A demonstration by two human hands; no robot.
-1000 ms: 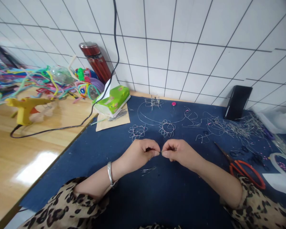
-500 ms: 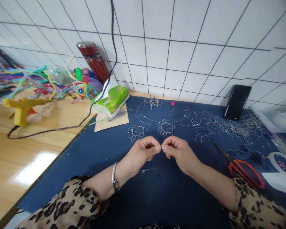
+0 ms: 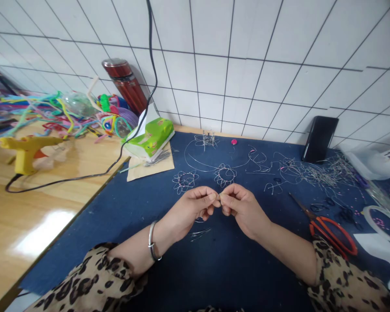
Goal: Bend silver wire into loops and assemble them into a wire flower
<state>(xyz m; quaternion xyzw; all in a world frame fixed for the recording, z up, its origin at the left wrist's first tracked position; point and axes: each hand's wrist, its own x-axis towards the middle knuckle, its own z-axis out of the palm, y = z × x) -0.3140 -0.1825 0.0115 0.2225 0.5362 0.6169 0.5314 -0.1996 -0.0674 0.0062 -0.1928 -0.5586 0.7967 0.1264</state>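
Note:
My left hand and my right hand meet fingertip to fingertip above a dark blue cloth. Both pinch a short piece of thin silver wire between thumb and forefinger. A silver bangle circles my left wrist. Just beyond the hands lie two wire flowers with pink beads, and a few loose wire bits rest on the cloth under my hands.
Orange-handled scissors lie right of my right arm. A tangle of wire scraps, a black phone against the tiled wall, a green tissue pack, a red flask, a yellow glue gun and coloured pipe cleaners sit around.
Both hands have lifted slightly away from me and closed in tighter on the wire; the fingers have shifted as they work it. The view has tilted a little.

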